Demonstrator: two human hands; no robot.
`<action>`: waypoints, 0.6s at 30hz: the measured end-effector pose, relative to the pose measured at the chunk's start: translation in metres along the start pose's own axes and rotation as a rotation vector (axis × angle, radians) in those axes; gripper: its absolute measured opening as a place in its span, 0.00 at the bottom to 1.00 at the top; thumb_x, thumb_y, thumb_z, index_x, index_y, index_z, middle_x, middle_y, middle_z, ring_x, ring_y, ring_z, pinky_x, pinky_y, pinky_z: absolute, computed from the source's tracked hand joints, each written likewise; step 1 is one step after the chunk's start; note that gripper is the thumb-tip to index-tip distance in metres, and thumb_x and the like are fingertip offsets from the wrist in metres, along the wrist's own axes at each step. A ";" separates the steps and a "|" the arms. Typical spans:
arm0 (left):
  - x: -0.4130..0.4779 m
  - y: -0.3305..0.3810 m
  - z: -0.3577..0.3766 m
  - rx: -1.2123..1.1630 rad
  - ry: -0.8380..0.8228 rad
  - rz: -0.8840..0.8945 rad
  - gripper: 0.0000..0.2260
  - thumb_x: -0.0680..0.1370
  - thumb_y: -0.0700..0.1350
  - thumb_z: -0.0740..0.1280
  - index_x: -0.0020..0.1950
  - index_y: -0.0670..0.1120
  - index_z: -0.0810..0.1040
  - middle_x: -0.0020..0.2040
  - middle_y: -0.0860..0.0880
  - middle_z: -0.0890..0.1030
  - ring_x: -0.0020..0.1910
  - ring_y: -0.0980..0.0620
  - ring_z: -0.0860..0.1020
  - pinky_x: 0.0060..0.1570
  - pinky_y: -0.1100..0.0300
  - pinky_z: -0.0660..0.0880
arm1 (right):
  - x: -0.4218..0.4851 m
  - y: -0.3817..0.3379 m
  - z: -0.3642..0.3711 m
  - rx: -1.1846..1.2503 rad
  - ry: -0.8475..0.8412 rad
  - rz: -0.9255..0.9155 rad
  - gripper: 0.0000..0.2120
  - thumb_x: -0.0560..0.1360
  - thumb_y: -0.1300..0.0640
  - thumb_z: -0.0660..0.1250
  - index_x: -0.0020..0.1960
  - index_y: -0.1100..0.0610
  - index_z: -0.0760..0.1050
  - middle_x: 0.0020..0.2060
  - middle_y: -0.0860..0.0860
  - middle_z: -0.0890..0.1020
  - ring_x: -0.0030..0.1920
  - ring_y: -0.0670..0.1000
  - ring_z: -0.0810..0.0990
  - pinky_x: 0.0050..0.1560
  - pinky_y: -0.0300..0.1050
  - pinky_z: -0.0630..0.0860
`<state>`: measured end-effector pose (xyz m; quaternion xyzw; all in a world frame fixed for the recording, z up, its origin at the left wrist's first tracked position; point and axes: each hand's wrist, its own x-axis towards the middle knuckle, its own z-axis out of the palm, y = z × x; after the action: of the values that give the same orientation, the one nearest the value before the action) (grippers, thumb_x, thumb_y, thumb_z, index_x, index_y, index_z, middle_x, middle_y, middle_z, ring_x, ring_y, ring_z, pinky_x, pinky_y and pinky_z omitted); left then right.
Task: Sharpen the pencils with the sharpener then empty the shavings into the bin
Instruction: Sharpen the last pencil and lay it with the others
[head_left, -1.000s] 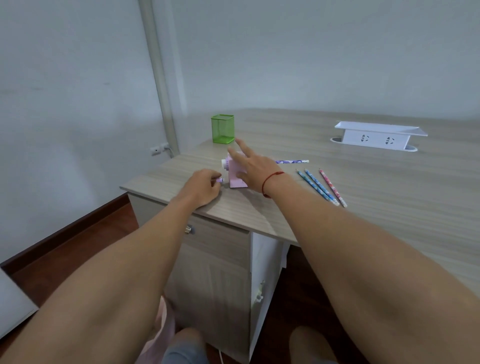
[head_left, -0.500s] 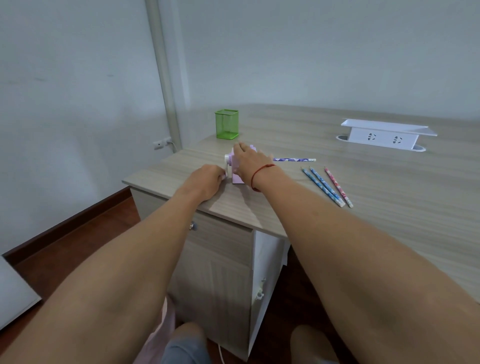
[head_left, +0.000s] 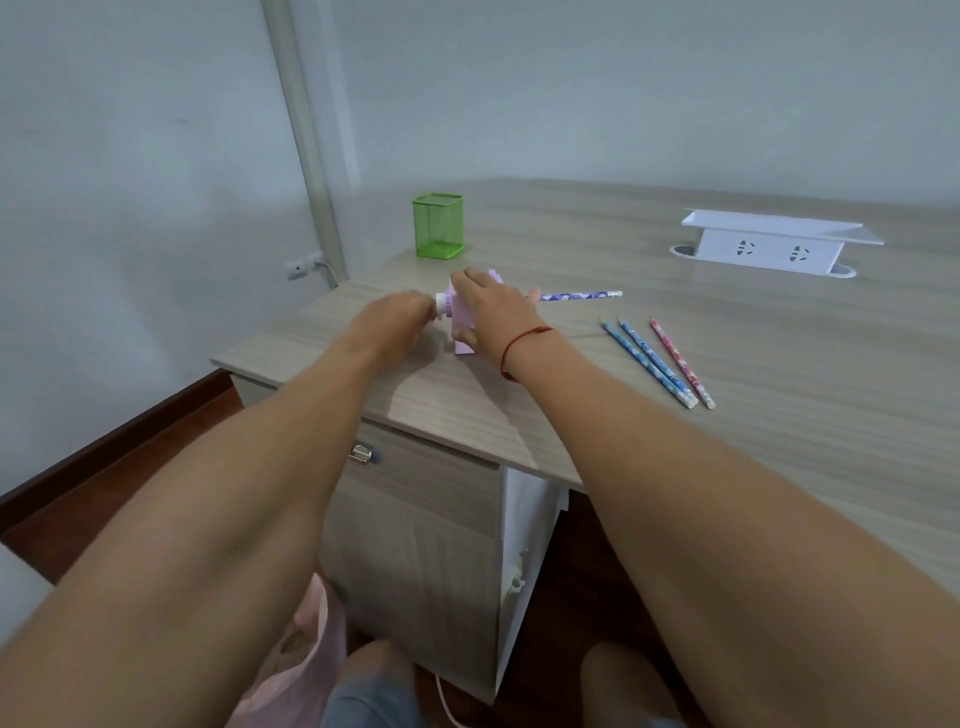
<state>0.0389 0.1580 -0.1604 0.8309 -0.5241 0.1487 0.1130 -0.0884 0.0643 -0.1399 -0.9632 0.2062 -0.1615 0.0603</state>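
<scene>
Two hands now work the pink sharpener (head_left: 464, 344) at the desk (head_left: 753, 441) corner: right hand (head_left: 496, 309), earlier spread, clamps its top; left hand (head_left: 395, 325), blurred, grips the crank (head_left: 442, 307); purple pencil (head_left: 576, 295) inserted, so sharpening likely proceeds.

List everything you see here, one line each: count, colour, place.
sharpener: one, pale pink, near desk's left corner
purple pencil: one, purple, behind right hand, pointing right
loose pencils: three, two blue, one pink, right of sharpener
pen pot: one, green mesh, behind sharpener
socket box: one, white, far right on desk
desk: one, pale wood grain
bag: one, pink, below desk edge
left hand: at sharpener's crank end, blurred
right hand: holds sharpener from above, red string on wrist
</scene>
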 end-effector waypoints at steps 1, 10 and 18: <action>0.008 -0.002 -0.005 0.004 0.031 -0.002 0.07 0.77 0.38 0.58 0.50 0.41 0.75 0.48 0.38 0.79 0.49 0.37 0.77 0.43 0.49 0.73 | 0.000 0.000 0.000 -0.009 0.005 0.008 0.19 0.80 0.56 0.58 0.70 0.55 0.65 0.67 0.49 0.69 0.61 0.61 0.75 0.67 0.68 0.59; 0.006 0.004 -0.032 -0.001 0.235 0.029 0.13 0.83 0.42 0.53 0.54 0.37 0.74 0.52 0.37 0.76 0.52 0.38 0.75 0.49 0.45 0.72 | 0.011 -0.009 -0.003 -0.008 -0.015 0.079 0.17 0.80 0.55 0.60 0.67 0.57 0.67 0.67 0.53 0.69 0.64 0.60 0.73 0.67 0.70 0.61; -0.036 0.017 -0.012 0.015 0.107 -0.011 0.07 0.79 0.37 0.58 0.53 0.38 0.74 0.52 0.38 0.77 0.50 0.39 0.76 0.46 0.48 0.71 | 0.011 -0.012 -0.008 0.036 -0.049 0.092 0.20 0.78 0.57 0.64 0.68 0.55 0.67 0.70 0.53 0.67 0.70 0.58 0.68 0.69 0.72 0.58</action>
<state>0.0074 0.1846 -0.1616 0.8254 -0.5118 0.1960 0.1354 -0.0768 0.0703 -0.1273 -0.9552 0.2455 -0.1384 0.0903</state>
